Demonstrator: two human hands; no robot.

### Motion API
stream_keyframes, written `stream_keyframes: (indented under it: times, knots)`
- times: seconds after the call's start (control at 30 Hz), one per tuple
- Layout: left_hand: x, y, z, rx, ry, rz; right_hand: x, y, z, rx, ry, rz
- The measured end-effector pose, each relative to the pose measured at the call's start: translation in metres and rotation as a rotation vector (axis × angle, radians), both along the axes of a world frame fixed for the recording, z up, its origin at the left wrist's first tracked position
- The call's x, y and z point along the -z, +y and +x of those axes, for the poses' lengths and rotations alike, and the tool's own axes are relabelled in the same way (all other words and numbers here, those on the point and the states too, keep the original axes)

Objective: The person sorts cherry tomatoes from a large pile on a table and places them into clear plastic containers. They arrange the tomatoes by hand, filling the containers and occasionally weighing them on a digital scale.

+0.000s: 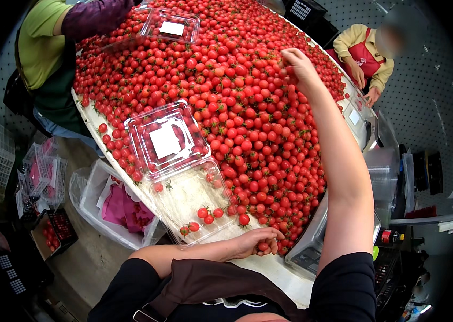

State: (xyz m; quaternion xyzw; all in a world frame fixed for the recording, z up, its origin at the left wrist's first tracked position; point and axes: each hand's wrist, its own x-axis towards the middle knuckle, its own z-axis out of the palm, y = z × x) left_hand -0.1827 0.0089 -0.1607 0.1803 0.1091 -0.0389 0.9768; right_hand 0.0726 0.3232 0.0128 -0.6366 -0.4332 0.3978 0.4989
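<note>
Cherry tomatoes (250, 133) with green calyxes lie in a broad heap before me. My right arm stretches far over the heap, and my right hand (302, 70) is just above its far right part, fingers bent down. Whether a tomato is between those fingers is blurred. Close to my body, my left hand (255, 242) has curled fingers around a cherry tomato (263, 246) at the heap's near edge. Left of centre, a clear plastic clamshell (210, 231) stands with its lid (140, 141) folded back onto tomatoes. Several tomatoes (209, 219) sit in its base; the lid bears a white label (165, 138).
A weighing scale (307, 257) stands by my right elbow, with stacked clear containers (383, 173) beyond. Another clamshell (172, 26) lies at the far left near a co-worker's sleeve (94, 18). A second co-worker (361, 60) works at far right. A lined white bin (102, 205) is left below the table.
</note>
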Motion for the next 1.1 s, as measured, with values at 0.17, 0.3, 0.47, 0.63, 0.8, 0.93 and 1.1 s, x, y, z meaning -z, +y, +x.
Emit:
stream_keyframes:
  times: [0.17,0.3,0.47,0.63,0.8,0.93,1.1]
  knots:
    - [0.001,0.003,-0.003,-0.014,0.014,-0.021,0.023,0.046,-0.046,-0.034,-1.322,-0.015]
    - [0.004,-0.001,-0.001,-0.02,-0.004,-0.022,0.03,0.064,-0.054,-0.126,-1.596,-0.242]
    - [-0.001,-0.001,-0.004,-0.029,0.013,-0.023,0.021,0.045,-0.052,-0.047,-1.431,-0.113]
    - [0.006,-0.002,-0.003,-0.032,0.002,-0.02,0.008,-0.031,-0.057,-0.051,-0.306,-0.14]
    - [0.003,-0.003,-0.004,-0.026,0.024,0.056,-0.003,-0.152,-0.117,-0.104,0.175,-0.29]
    - [-0.026,-0.01,-0.031,0.092,-0.115,0.69,0.008,-0.209,-0.178,-0.199,0.133,-0.369]
    - [-0.102,0.018,-0.115,-0.492,-0.067,1.3,0.066,-0.236,-0.22,-0.286,0.034,-0.198]
